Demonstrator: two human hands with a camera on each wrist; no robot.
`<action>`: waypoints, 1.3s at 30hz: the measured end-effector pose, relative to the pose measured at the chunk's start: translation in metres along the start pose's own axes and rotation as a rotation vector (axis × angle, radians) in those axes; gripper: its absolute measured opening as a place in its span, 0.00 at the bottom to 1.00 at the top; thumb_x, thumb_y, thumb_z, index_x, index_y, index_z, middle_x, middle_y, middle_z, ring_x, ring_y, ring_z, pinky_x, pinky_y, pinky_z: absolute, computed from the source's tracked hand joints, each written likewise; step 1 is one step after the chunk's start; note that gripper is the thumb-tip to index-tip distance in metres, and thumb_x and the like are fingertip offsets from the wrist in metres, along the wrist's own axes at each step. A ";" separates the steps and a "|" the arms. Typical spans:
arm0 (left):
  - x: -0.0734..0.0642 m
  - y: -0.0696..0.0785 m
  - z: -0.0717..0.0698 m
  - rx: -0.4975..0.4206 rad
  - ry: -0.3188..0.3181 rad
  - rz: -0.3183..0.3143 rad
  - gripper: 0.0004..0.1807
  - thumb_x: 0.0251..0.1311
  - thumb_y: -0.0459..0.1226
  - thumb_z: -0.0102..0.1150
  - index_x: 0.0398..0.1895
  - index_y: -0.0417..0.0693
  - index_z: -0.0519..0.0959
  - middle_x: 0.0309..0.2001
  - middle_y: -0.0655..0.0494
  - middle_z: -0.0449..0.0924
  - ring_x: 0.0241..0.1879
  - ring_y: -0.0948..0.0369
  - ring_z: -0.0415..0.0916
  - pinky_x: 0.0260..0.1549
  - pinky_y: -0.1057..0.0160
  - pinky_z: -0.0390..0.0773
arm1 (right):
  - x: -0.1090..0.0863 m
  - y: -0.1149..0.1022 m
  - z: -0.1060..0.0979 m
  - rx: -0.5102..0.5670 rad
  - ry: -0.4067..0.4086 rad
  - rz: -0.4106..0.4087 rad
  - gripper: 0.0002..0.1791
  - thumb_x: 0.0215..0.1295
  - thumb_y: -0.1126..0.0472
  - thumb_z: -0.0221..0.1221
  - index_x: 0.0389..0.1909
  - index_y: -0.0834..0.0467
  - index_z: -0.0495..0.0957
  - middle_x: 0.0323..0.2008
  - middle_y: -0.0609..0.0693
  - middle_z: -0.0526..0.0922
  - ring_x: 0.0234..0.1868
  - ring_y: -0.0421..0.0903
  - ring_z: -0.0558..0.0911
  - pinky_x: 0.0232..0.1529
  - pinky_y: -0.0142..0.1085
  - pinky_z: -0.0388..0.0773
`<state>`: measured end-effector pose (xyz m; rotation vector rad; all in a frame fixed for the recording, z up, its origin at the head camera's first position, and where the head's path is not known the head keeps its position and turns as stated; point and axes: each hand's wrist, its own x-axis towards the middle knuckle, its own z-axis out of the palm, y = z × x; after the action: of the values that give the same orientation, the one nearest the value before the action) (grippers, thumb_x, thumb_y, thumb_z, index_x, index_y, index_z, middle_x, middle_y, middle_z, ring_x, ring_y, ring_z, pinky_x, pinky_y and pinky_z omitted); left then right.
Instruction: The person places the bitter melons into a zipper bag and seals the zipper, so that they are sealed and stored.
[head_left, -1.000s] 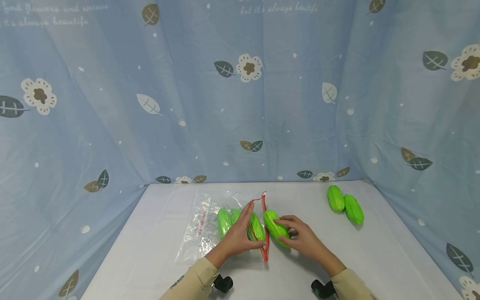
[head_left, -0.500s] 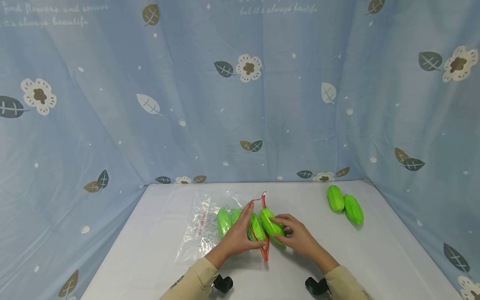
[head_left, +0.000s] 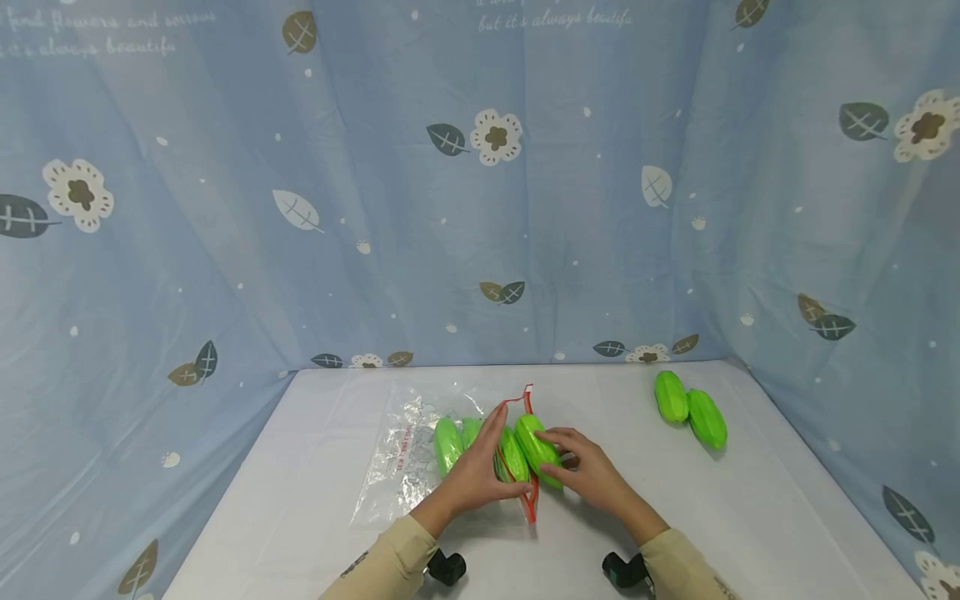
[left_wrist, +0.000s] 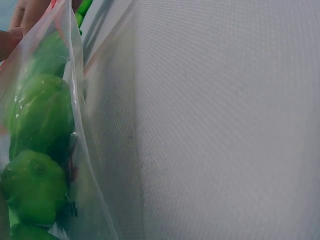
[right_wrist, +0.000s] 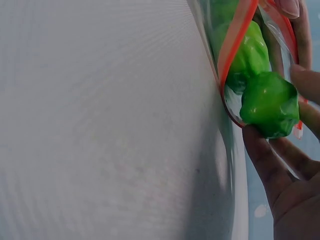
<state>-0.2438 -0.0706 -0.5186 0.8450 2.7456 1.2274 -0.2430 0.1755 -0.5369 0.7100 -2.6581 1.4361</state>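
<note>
A clear plastic zip bag (head_left: 378,492) with a red-edged mouth lies on the table, several green ridged cucumbers (head_left: 447,446) inside it. My left hand (head_left: 474,473) holds the bag's mouth apart, thumb at the near side and fingers at the far side. Between the thumb and fingers of my right hand (head_left: 592,473) is another green cucumber (head_left: 537,448). The right wrist view has this held cucumber (right_wrist: 269,105) right at the red rim (right_wrist: 235,47), with a bagged cucumber (right_wrist: 250,52) just behind. In the left wrist view, bagged cucumbers (left_wrist: 42,112) line up under the film.
Two more green cucumbers (head_left: 688,410) lie side by side at the back right of the white table (head_left: 615,392). A blue curtain (head_left: 375,208) printed with leaves and flowers hangs behind and along both sides. Black wrist devices (head_left: 447,568) sit below both wrists.
My right hand has moved left with the cucumber, bringing it over the red edge of the bag's mouth. My left hand and the bag have stayed in place.
</note>
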 end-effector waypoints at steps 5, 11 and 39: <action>0.000 0.000 0.000 0.004 0.002 -0.001 0.68 0.49 0.55 0.78 0.84 0.51 0.39 0.83 0.55 0.38 0.76 0.47 0.54 0.67 0.41 0.67 | -0.002 0.000 -0.001 0.018 0.002 0.011 0.24 0.72 0.57 0.62 0.68 0.52 0.77 0.63 0.53 0.78 0.56 0.54 0.82 0.49 0.37 0.83; 0.000 -0.001 0.001 0.008 -0.004 -0.016 0.68 0.50 0.55 0.78 0.84 0.52 0.39 0.83 0.54 0.37 0.76 0.46 0.54 0.67 0.41 0.67 | -0.002 -0.002 -0.002 0.029 -0.006 0.054 0.23 0.72 0.57 0.63 0.66 0.52 0.78 0.62 0.52 0.79 0.53 0.52 0.83 0.49 0.35 0.83; 0.000 -0.001 0.001 -0.008 0.017 0.016 0.68 0.49 0.55 0.78 0.84 0.49 0.41 0.83 0.51 0.40 0.77 0.48 0.52 0.67 0.42 0.67 | 0.007 -0.002 0.000 0.080 -0.061 0.070 0.23 0.72 0.55 0.62 0.66 0.52 0.78 0.65 0.56 0.77 0.53 0.55 0.84 0.46 0.37 0.84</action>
<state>-0.2437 -0.0708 -0.5199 0.8619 2.7498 1.2536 -0.2486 0.1715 -0.5337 0.6847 -2.7101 1.5709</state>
